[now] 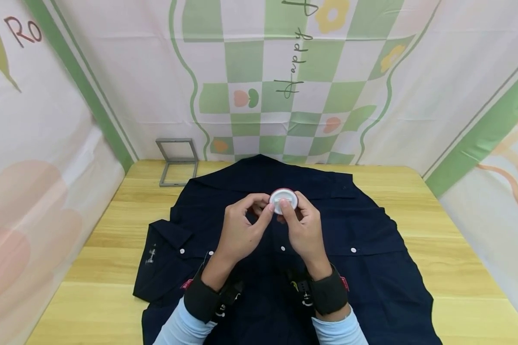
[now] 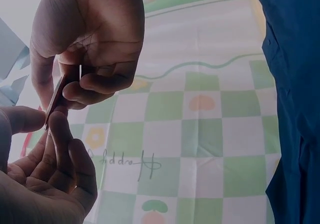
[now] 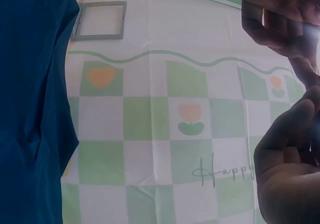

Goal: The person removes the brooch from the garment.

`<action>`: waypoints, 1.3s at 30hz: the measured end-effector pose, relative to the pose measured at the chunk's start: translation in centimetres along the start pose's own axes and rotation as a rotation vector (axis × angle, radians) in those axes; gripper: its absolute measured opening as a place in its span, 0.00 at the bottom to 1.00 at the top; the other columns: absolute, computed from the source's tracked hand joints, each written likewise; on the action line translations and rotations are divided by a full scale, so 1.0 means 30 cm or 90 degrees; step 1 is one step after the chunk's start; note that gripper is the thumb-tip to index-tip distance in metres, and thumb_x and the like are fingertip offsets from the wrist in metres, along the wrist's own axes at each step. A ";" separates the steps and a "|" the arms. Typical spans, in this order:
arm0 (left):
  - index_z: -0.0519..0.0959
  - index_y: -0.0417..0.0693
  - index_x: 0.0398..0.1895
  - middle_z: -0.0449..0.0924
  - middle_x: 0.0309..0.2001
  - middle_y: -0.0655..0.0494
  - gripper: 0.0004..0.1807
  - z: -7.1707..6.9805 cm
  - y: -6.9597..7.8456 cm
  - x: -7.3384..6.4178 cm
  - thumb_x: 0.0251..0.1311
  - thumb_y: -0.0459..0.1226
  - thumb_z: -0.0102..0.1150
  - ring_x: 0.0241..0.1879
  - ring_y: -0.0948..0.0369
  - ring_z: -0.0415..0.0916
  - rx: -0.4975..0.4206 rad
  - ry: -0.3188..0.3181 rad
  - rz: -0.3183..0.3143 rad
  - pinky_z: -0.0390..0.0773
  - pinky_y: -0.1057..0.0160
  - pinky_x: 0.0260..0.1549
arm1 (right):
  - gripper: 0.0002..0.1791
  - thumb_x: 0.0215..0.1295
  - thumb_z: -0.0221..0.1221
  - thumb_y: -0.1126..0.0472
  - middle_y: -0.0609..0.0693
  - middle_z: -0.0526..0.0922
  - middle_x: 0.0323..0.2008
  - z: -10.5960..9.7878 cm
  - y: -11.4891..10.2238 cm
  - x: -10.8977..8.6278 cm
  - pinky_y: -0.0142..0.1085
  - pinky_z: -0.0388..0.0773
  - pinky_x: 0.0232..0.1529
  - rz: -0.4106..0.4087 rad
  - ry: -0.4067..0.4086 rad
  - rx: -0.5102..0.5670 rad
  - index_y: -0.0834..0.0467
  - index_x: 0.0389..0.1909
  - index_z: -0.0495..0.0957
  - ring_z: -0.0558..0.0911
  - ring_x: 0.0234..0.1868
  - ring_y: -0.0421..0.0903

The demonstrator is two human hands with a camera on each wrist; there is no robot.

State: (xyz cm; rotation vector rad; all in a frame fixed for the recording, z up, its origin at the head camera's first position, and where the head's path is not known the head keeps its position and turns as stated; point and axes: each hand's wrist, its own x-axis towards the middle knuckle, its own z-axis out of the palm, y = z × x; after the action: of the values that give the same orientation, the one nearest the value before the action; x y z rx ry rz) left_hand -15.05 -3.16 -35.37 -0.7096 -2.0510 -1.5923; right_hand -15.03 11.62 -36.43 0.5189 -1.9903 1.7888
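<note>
Above a dark navy shirt (image 1: 263, 177) spread on the table, both hands hold a round pin-back badge (image 1: 280, 194). Its white back with a thin metal pin faces up toward the head camera, and a red rim shows at the edge. The left hand (image 1: 241, 229) pinches the badge's left edge between thumb and fingers. On the other side, the right hand (image 1: 307, 231) grips it, thumb on the back near the pin and fingers behind. From the left wrist, the badge (image 2: 56, 91) appears edge-on between the hands. Its front is hidden.
A grey hinged double frame (image 1: 195, 163) stands at the table's back left corner. Printed cloth (image 1: 246, 62) hangs behind and at both sides of the wooden table (image 1: 449, 268). White buttons (image 1: 353, 250) dot the shirt, and its left sleeve (image 1: 164, 254) lies folded.
</note>
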 end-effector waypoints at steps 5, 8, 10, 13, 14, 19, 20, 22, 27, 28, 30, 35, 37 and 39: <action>0.81 0.36 0.42 0.83 0.31 0.47 0.07 -0.001 -0.002 -0.003 0.64 0.31 0.60 0.27 0.60 0.76 -0.008 -0.014 -0.015 0.78 0.66 0.29 | 0.10 0.71 0.52 0.70 0.39 0.77 0.34 -0.007 0.001 -0.005 0.25 0.79 0.32 -0.003 -0.009 -0.006 0.71 0.45 0.78 0.78 0.29 0.34; 0.81 0.36 0.41 0.83 0.31 0.47 0.07 -0.003 -0.005 -0.011 0.64 0.31 0.60 0.26 0.61 0.76 -0.007 -0.018 -0.017 0.79 0.67 0.29 | 0.08 0.71 0.52 0.71 0.41 0.76 0.33 -0.016 0.001 -0.011 0.25 0.78 0.32 -0.004 -0.029 -0.022 0.70 0.43 0.78 0.78 0.29 0.34; 0.82 0.36 0.41 0.83 0.31 0.48 0.07 -0.005 -0.008 -0.018 0.63 0.30 0.61 0.27 0.61 0.76 -0.004 -0.017 -0.015 0.79 0.67 0.29 | 0.07 0.70 0.53 0.71 0.43 0.76 0.33 -0.022 0.003 -0.015 0.25 0.79 0.32 -0.009 -0.048 -0.031 0.70 0.41 0.78 0.78 0.29 0.34; 0.82 0.37 0.43 0.83 0.33 0.48 0.08 -0.010 -0.015 -0.038 0.62 0.30 0.63 0.29 0.61 0.78 0.003 -0.017 -0.013 0.81 0.66 0.31 | 0.06 0.70 0.53 0.71 0.48 0.76 0.33 -0.025 0.011 -0.027 0.27 0.80 0.32 -0.027 -0.082 -0.038 0.68 0.39 0.78 0.79 0.29 0.39; 0.81 0.38 0.43 0.83 0.34 0.49 0.08 -0.012 -0.017 -0.045 0.61 0.31 0.63 0.30 0.61 0.79 0.006 -0.016 -0.012 0.82 0.66 0.32 | 0.06 0.70 0.53 0.71 0.50 0.76 0.33 -0.025 0.015 -0.030 0.28 0.80 0.32 -0.034 -0.094 -0.040 0.67 0.39 0.78 0.79 0.29 0.40; 0.81 0.39 0.43 0.81 0.36 0.49 0.08 -0.020 -0.030 -0.081 0.61 0.31 0.64 0.33 0.61 0.80 0.025 -0.020 -0.008 0.83 0.65 0.33 | 0.05 0.70 0.55 0.70 0.53 0.76 0.33 -0.026 0.033 -0.050 0.31 0.80 0.30 -0.049 -0.133 -0.047 0.64 0.38 0.79 0.78 0.29 0.40; 0.81 0.39 0.43 0.81 0.35 0.49 0.08 -0.021 -0.035 -0.089 0.60 0.30 0.64 0.33 0.61 0.80 0.026 -0.021 -0.010 0.82 0.66 0.32 | 0.05 0.70 0.55 0.69 0.52 0.76 0.33 -0.027 0.037 -0.054 0.31 0.79 0.30 -0.047 -0.138 -0.050 0.63 0.38 0.80 0.78 0.29 0.38; 0.81 0.39 0.42 0.81 0.35 0.49 0.08 -0.022 -0.044 -0.103 0.60 0.30 0.64 0.32 0.61 0.79 0.026 -0.025 -0.015 0.82 0.67 0.32 | 0.05 0.70 0.56 0.68 0.51 0.76 0.32 -0.028 0.046 -0.065 0.30 0.78 0.29 -0.041 -0.148 -0.059 0.63 0.38 0.80 0.77 0.29 0.36; 0.81 0.39 0.42 0.81 0.35 0.49 0.07 -0.016 -0.057 -0.116 0.62 0.31 0.64 0.33 0.60 0.80 0.018 -0.043 -0.027 0.83 0.67 0.33 | 0.05 0.70 0.56 0.68 0.51 0.76 0.32 -0.037 0.067 -0.081 0.30 0.77 0.27 -0.032 -0.153 -0.069 0.61 0.38 0.81 0.76 0.28 0.36; 0.81 0.39 0.42 0.81 0.35 0.49 0.07 -0.015 -0.058 -0.116 0.62 0.31 0.63 0.33 0.60 0.80 0.019 -0.046 -0.026 0.83 0.67 0.33 | 0.05 0.70 0.56 0.68 0.51 0.76 0.32 -0.039 0.069 -0.081 0.30 0.77 0.28 -0.032 -0.153 -0.069 0.61 0.38 0.81 0.77 0.28 0.37; 0.81 0.39 0.42 0.81 0.35 0.49 0.07 -0.015 -0.059 -0.116 0.61 0.31 0.64 0.33 0.59 0.81 0.022 -0.048 -0.022 0.83 0.67 0.34 | 0.05 0.70 0.56 0.68 0.50 0.76 0.32 -0.045 0.072 -0.082 0.30 0.78 0.28 -0.031 -0.156 -0.073 0.61 0.37 0.80 0.77 0.27 0.38; 0.82 0.40 0.41 0.81 0.35 0.50 0.07 -0.019 -0.063 -0.116 0.60 0.30 0.65 0.34 0.60 0.81 0.046 -0.043 -0.007 0.83 0.65 0.34 | 0.05 0.70 0.56 0.68 0.52 0.77 0.31 -0.076 0.082 -0.081 0.31 0.78 0.28 -0.025 -0.160 -0.088 0.61 0.37 0.80 0.78 0.27 0.40; 0.82 0.41 0.41 0.81 0.35 0.51 0.07 -0.022 -0.068 -0.118 0.60 0.30 0.65 0.34 0.61 0.80 0.062 -0.040 0.001 0.83 0.65 0.34 | 0.05 0.70 0.55 0.69 0.53 0.77 0.31 -0.095 0.087 -0.081 0.31 0.79 0.29 -0.021 -0.157 -0.091 0.62 0.39 0.80 0.79 0.27 0.40; 0.82 0.42 0.40 0.81 0.35 0.53 0.07 -0.024 -0.072 -0.124 0.59 0.31 0.66 0.34 0.62 0.80 0.081 -0.039 0.007 0.83 0.65 0.34 | 0.05 0.70 0.55 0.69 0.54 0.78 0.31 -0.114 0.093 -0.084 0.31 0.80 0.30 -0.011 -0.157 -0.090 0.63 0.40 0.80 0.79 0.27 0.39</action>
State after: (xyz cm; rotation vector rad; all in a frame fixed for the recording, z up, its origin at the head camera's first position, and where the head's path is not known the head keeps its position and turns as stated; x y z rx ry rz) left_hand -13.55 -4.77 -39.13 -0.7304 -2.1667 -1.4353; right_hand -14.20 15.33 -39.81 0.7388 -2.2479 1.6239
